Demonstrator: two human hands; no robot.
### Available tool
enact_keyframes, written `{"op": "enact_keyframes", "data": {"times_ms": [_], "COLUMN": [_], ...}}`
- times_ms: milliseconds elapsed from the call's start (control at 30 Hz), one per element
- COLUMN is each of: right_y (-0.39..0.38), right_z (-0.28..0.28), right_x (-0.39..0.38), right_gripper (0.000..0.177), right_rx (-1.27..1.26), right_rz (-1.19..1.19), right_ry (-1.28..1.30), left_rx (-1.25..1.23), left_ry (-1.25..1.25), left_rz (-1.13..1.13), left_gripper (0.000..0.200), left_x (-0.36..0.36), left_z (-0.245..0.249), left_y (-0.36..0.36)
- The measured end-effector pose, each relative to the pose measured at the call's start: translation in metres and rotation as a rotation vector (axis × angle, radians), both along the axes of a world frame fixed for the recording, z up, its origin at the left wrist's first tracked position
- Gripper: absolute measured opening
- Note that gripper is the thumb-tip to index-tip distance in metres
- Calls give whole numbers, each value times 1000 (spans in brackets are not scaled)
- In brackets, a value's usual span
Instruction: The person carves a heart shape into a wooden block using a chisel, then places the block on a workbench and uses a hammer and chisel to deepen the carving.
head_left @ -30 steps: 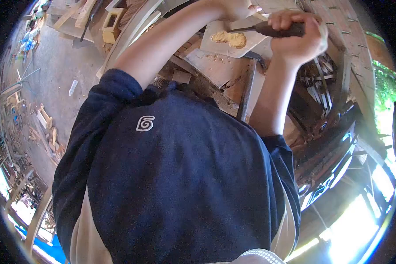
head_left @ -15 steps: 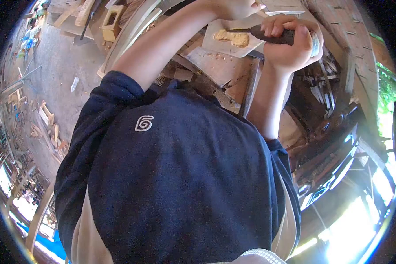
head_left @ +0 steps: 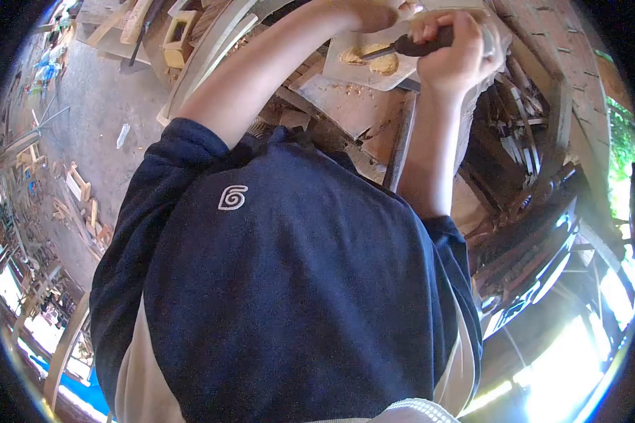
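Note:
My right hand (head_left: 455,56) is closed around the dark handle of a chisel (head_left: 406,46), with its metal blade pointing left. The blade's tip lies at the carved hollows (head_left: 382,65) in a pale wooden board (head_left: 356,76); the fresh wood there is yellowish. Motion blurs the right hand a little. At the top edge of the view my left hand (head_left: 374,14) is beside the board with curled fingers. Whatever it may hold is hidden or cut off by the frame.
Wood chips (head_left: 351,90) lie on the worn wooden bench (head_left: 363,109) below the board. Wood pieces (head_left: 518,130) crowd the right side. A hollow wooden block (head_left: 180,37) stands at upper left, and a plastic bottle (head_left: 123,135) lies on the floor (head_left: 130,92).
My right hand has shifted up and left with the chisel, whose blade now slants down to the left, farther across the hollows. My left hand has moved slightly.

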State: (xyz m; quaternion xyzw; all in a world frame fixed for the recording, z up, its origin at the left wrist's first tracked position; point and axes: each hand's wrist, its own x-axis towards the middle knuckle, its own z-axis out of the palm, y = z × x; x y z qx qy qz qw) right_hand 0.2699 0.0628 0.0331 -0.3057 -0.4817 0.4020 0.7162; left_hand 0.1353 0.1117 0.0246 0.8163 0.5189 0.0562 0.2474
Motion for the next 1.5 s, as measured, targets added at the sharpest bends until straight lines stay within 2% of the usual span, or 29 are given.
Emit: {"op": "enact_keyframes", "data": {"times_ms": [33,67,100,167,200,300,367,400,433,500,567,633,700,733,867,933,1000,1100,1133,1167,1200,1233,1267,1300,1367,1400,1433,1500], "right_y": [1,3,-3,0,2,5,2,5,4,6,10,9,12,8,7,8,11,12,4,26,16,8,13,14,17,9,9,13], "right_z": [4,4,15,-1,0,14,30,32,24,5,6,26,40,46,33,40,50,64,69,36,37,39,29,33,46,58,52,28], "right_x": [3,10,8,4,3,8,14,22,18,-3,-8,-10,-5,-6,-7,-13,-12,-9,-15,-7,-18,-30,-26,-24,-20,-21,-21,-21], "right_gripper": [23,25,25,24,24,24,24,23,23,22,22,21,24,24,26,26,26,27,29,28,28,27,25,25,24,22,22,22], "right_rx": [47,-49,72,80,82,-17,-76,-63,-73,-122,-135,16,224,162,93,5,-78,168,113,358,77,-199,-67,-69,193,61,53,8], "right_rz": [16,46,70,-82,-79,-43,-39,95,94,-11,-60,38,143,126,83,71,48,167,131,134,99,66,68,72,172,87,88,28], "right_ry": [-17,55,8,-62,-63,-37,11,193,194,2,-94,-174,-111,-86,-183,-185,-192,-158,-164,-272,-159,-44,-144,-143,-168,-210,-215,-281], "left_rx": [26,51,44,50,52,123,143,136,89,48,6,2,134,130,127,288,307,349,275,206,-39,-35,-5,16,1,112,218,143], "left_ry": [-39,-78,-80,-55,-55,-71,-136,-135,-76,-17,73,69,-182,-75,-71,-156,-152,-139,-156,-171,80,79,16,-48,-133,-118,-105,-168], "left_rz": [12,26,27,59,61,57,8,10,35,54,-57,-9,6,-30,15,-55,-87,-75,-37,1,-168,-163,-69,18,31,19,5,25], "left_gripper": [51,51,51,53,53,54,52,52,50,48,45,42,43,46,45,41,39,34,33,32,34,34,34,35,35,36,36,37], "left_x": [0,0,0,0,1,2,0,0,0,0,-3,-1,-3,-3,-3,-5,-6,-4,-3,-4,-8,-6,-5,-4,-7,-7,-5,-4], "left_z": [-3,-6,-7,-6,-10,-21,-21,-17,-11,-7,-6,-15,-18,-17,-14,-31,-35,-37,-35,-32,-2,-4,-9,-11,-13,-16,-19,-19], "left_y": [1,2,2,2,5,10,7,5,4,3,6,6,7,7,11,16,18,14,12,13,10,10,10,7,7,4,1,4]}}
